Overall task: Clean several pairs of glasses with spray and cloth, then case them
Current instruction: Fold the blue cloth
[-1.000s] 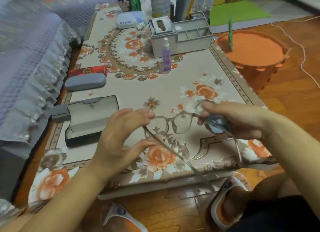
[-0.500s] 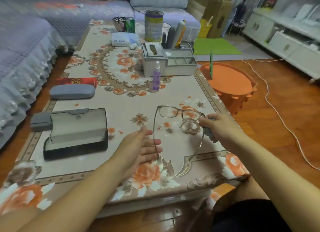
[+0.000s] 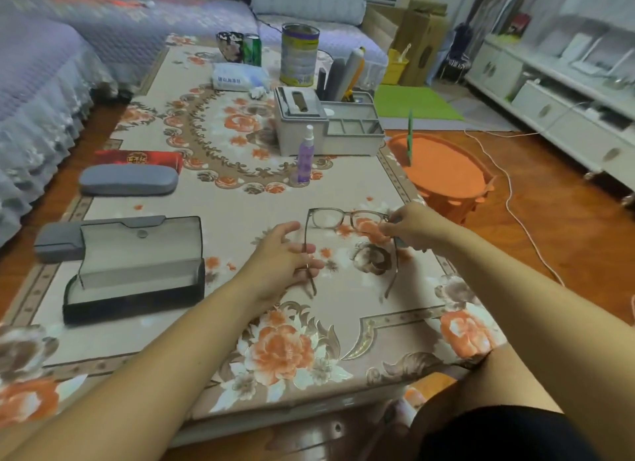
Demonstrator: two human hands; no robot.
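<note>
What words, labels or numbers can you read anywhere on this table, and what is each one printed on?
Nothing reads clearly.
White tissue pack: a line of blue characters, too blurred to read.
Red case: a gold emblem, too small to read.
Tall can: label print near the bottom, blurred.
Purple spray bottle: label unreadable.
Grey case and open black case: no visible text.

Glossy floral tablecloth (image 3: pixel 240 206); matt grey case (image 3: pixel 129 184)
</note>
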